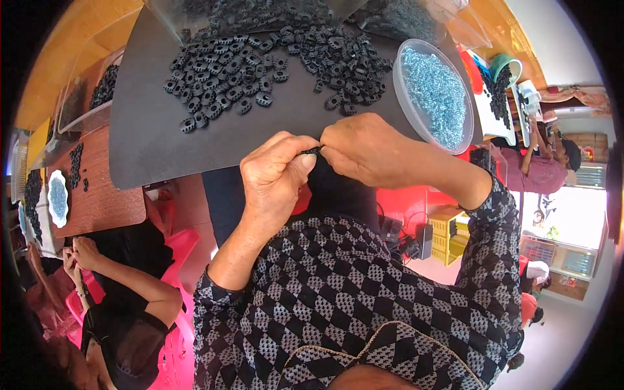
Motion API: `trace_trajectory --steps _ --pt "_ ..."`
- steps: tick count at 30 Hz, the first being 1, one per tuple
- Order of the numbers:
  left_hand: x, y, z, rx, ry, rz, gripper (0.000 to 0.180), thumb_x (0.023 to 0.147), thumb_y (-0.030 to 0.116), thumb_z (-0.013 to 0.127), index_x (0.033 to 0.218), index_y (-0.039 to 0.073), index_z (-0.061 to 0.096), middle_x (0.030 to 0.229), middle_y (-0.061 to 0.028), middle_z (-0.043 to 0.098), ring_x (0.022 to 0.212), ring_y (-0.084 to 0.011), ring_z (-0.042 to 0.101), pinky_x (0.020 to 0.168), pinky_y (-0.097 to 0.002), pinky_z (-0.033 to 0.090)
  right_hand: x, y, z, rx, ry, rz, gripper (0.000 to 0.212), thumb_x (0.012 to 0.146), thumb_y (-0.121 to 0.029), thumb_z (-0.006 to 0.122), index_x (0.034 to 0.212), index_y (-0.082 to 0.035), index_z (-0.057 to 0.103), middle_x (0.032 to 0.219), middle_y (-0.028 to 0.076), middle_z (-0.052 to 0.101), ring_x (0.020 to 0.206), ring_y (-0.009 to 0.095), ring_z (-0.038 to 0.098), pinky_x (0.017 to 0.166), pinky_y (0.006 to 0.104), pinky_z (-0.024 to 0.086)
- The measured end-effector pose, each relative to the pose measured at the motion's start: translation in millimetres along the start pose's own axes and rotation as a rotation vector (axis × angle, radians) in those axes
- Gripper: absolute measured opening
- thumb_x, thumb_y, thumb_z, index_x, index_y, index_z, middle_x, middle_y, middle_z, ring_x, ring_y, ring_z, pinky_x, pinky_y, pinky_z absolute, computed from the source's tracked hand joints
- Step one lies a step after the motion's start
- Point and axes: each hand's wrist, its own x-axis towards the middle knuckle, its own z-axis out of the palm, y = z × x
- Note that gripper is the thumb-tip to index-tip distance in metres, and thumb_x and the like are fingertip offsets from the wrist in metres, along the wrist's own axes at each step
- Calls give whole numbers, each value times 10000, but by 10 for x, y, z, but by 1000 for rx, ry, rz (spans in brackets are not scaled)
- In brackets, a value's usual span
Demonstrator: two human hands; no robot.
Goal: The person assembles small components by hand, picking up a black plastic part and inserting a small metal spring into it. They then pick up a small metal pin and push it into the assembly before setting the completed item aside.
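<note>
My left hand [281,168] pinches a small black plastic piece [311,151] between thumb and forefinger, just off the table's front edge. My right hand [365,148] meets it there, its fingertips pressed together at the piece's right end. Whatever those right fingers hold is hidden by the hand. Beyond my hands lie two heaps of small black toothed plastic pieces, one heap to the left [224,78] and one to the right [351,68]. Right of them stands a round clear tub [398,84] full of small shiny bluish parts [437,97].
The dark tabletop [146,140] ends just beyond my hands. Clear bins [253,19] with more black pieces stand at its back. Co-workers sit at both sides; at left, a person's hands [83,253] work near a brown table [110,198] with a white dish [58,198]. A yellow crate [445,237] stands lower right.
</note>
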Motion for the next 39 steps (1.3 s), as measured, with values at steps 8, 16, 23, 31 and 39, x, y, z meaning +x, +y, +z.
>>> trace_trajectory --steps 8,16,23,31,39 --pt "1 25 -131 -503 -25 -374 182 851 36 635 1018 -36 636 816 -42 637 679 -58 551 600 -180 457 58 -87 -249 415 -41 77 268 862 -203 476 733 31 495 671 225 517 615 380 527 581 427 418" --pt "6 68 -118 -422 -36 -338 179 884 52 599 1038 -38 608 818 -58 646 659 -68 575 590 -182 473 115 -73 -277 333 -33 -16 275 856 -197 468 701 25 518 678 213 534 636 379 553 595 438 424" --pt "-21 -2 -90 -409 44 -251 156 863 25 612 1000 -47 628 786 -60 646 601 -70 568 516 -180 447 162 -99 -184 -36 -11 -105 255 819 -191 502 657 -2 557 693 179 594 658 362 610 582 450 476" --pt "-25 -5 -20 -252 106 -115 125 834 -48 607 954 -58 642 726 -56 594 528 -66 530 465 -193 423 129 -110 13 -141 67 -50 142 798 -109 553 750 -23 449 680 153 508 664 374 534 606 472 418" --pt "19 3 6 -110 148 -84 108 839 -41 601 938 -52 641 691 -34 581 491 -62 510 440 -202 403 189 -149 -85 -197 -4 -22 210 759 -168 581 759 42 582 732 226 629 704 374 634 629 456 496"
